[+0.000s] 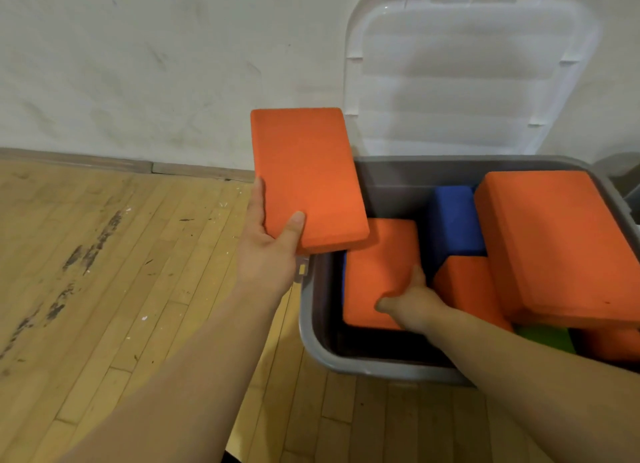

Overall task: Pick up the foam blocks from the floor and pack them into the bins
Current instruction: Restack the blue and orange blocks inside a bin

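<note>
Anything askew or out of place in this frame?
Yes: the large orange block at the right of the bin lies tilted across other blocks instead of packed flat.

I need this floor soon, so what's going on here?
A person is packing foam blocks into a grey bin, its clear lid standing open behind. The left hand holds a raised orange block over the bin's left edge. The right hand grips a lower orange block inside the bin, beside a blue block, a green block and a large orange block.
</note>
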A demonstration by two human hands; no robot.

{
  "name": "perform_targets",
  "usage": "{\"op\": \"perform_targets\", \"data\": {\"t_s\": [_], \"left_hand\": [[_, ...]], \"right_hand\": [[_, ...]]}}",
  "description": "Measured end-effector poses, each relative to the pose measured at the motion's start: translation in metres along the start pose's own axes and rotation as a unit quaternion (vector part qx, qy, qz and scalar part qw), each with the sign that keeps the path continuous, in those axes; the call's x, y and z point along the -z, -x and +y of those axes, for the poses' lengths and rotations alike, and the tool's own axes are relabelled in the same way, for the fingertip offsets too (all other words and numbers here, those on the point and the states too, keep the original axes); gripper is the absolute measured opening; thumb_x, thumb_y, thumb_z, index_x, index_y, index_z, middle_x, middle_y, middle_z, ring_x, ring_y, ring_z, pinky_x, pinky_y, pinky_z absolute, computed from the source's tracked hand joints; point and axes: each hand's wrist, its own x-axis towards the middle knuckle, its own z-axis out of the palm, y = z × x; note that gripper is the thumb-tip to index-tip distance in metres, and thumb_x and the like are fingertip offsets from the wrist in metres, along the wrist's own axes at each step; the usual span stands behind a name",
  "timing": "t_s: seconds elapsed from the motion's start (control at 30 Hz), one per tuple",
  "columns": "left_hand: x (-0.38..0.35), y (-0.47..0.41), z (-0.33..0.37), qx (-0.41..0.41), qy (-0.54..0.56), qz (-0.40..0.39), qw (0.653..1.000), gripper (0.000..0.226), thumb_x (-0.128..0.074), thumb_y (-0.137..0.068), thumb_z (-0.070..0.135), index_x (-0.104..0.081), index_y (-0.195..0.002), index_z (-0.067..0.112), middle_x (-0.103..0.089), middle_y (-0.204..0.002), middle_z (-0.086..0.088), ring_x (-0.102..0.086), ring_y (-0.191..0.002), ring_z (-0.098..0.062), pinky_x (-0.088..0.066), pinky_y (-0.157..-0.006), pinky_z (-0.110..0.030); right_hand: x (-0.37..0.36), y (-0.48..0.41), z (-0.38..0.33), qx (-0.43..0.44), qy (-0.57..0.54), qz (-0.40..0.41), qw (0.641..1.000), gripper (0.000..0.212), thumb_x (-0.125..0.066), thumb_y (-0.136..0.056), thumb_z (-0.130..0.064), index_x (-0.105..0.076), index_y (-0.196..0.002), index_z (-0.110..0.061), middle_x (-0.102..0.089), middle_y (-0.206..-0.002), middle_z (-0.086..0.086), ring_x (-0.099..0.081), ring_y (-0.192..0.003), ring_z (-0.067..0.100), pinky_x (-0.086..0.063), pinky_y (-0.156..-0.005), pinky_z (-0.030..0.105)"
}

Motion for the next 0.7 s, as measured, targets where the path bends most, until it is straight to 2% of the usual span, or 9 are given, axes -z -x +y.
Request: {"op": "perform_targets", "data": {"t_s": [0.07, 0.13, 0.2, 0.27, 0.37, 0.47, 0.53, 0.6, 0.7], "left_hand": [[-0.002, 0.001, 0.002, -0.005, -0.017, 0.010, 1.000, 0.078, -0.069, -0.097, 0.032, -0.023, -0.159, 0.049, -0.045, -0.133, 0.037, -0.052, -0.116, 0.019, -0.047, -0.094, -0.014], [-0.003, 0.000, 0.001, -0.003, -0.020, 0.020, 1.000, 0.078, -0.070, -0.097, 0.034, -0.025, -0.159, 0.048, -0.044, -0.128, 0.043, -0.052, -0.112, 0.022, -0.046, -0.093, -0.012], [-0.002, -0.002, -0.003, 0.010, -0.004, 0.026, 1.000, 0.077, -0.071, -0.096, 0.036, -0.027, -0.158, 0.049, -0.045, -0.125, 0.045, -0.056, -0.114, 0.018, -0.051, -0.100, -0.022], [-0.002, -0.004, -0.004, 0.019, 0.012, 0.026, 0.999, 0.078, -0.071, -0.093, 0.040, -0.027, -0.156, 0.051, -0.048, -0.130, 0.041, -0.058, -0.121, 0.007, -0.052, -0.105, -0.036], [-0.002, -0.003, -0.003, 0.025, 0.028, 0.023, 0.999, 0.077, -0.071, -0.092, 0.042, -0.028, -0.154, 0.054, -0.049, -0.135, 0.035, -0.059, -0.124, -0.001, -0.054, -0.104, -0.042], [-0.002, -0.006, -0.004, 0.035, 0.049, 0.022, 0.998, 0.079, -0.072, -0.088, 0.047, -0.028, -0.153, 0.055, -0.050, -0.137, 0.032, -0.060, -0.125, -0.006, -0.055, -0.101, -0.046], [-0.004, -0.005, 0.001, 0.027, 0.053, 0.017, 0.998, 0.078, -0.072, -0.088, 0.047, -0.028, -0.153, 0.055, -0.051, -0.142, 0.025, -0.060, -0.126, -0.007, -0.055, -0.102, -0.046], [-0.013, -0.005, 0.008, 0.010, 0.066, 0.018, 0.998, 0.075, -0.070, -0.094, 0.041, -0.028, -0.155, 0.052, -0.051, -0.146, 0.020, -0.059, -0.126, -0.005, -0.053, -0.105, -0.044], [-0.038, -0.003, 0.027, -0.004, 0.113, 0.024, 0.993, 0.073, -0.071, -0.095, 0.037, -0.032, -0.156, 0.047, -0.054, -0.138, 0.026, -0.059, -0.125, 0.001, -0.050, -0.109, -0.043]], "right_hand": [[0.002, -0.006, 0.002, 0.025, -0.045, 0.015, 0.999, 0.122, -0.084, -0.078, -0.030, 0.003, -0.163, -0.021, -0.048, -0.151, 0.013, -0.055, -0.127, 0.034, -0.045, -0.107, 0.039], [0.002, -0.004, 0.003, 0.064, -0.048, 0.022, 0.997, 0.120, -0.086, -0.073, -0.028, -0.008, -0.164, -0.027, -0.052, -0.145, 0.008, -0.059, -0.119, 0.029, -0.048, -0.103, 0.036], [0.005, -0.002, 0.001, 0.093, -0.063, 0.045, 0.993, 0.115, -0.086, -0.071, -0.029, -0.017, -0.162, -0.038, -0.047, -0.143, 0.008, -0.059, -0.110, 0.026, -0.049, -0.100, 0.035], [0.009, 0.005, -0.003, 0.100, -0.079, 0.050, 0.991, 0.106, -0.083, -0.080, -0.024, -0.017, -0.160, -0.044, -0.036, -0.140, 0.009, -0.054, -0.099, 0.022, -0.047, -0.097, 0.033], [0.019, 0.021, -0.017, 0.145, -0.041, 0.089, 0.985, 0.097, -0.078, -0.086, -0.025, -0.018, -0.160, -0.043, -0.031, -0.139, 0.012, -0.047, -0.083, 0.012, -0.040, -0.098, 0.027], [0.050, 0.049, -0.033, 0.226, 0.018, 0.150, 0.962, 0.089, -0.073, -0.088, -0.033, -0.021, -0.160, -0.043, -0.035, -0.138, 0.010, -0.054, -0.101, 0.022, -0.036, -0.101, 0.026], [0.081, 0.070, -0.036, 0.268, 0.035, 0.191, 0.944, 0.087, -0.072, -0.088, -0.036, -0.021, -0.158, -0.048, -0.038, -0.131, 0.002, -0.049, -0.112, 0.016, -0.034, -0.103, 0.027], [0.112, 0.088, -0.033, 0.301, 0.028, 0.232, 0.924, 0.083, -0.071, -0.090, -0.037, -0.023, -0.157, -0.050, -0.038, -0.126, -0.005, -0.043, -0.113, 0.008, -0.029, -0.101, 0.021], [0.147, 0.097, -0.023, 0.325, -0.013, 0.295, 0.898, 0.076, -0.068, -0.094, -0.034, -0.027, -0.157, -0.046, -0.039, -0.126, -0.006, -0.042, -0.117, 0.008, -0.026, -0.104, 0.020]]}}
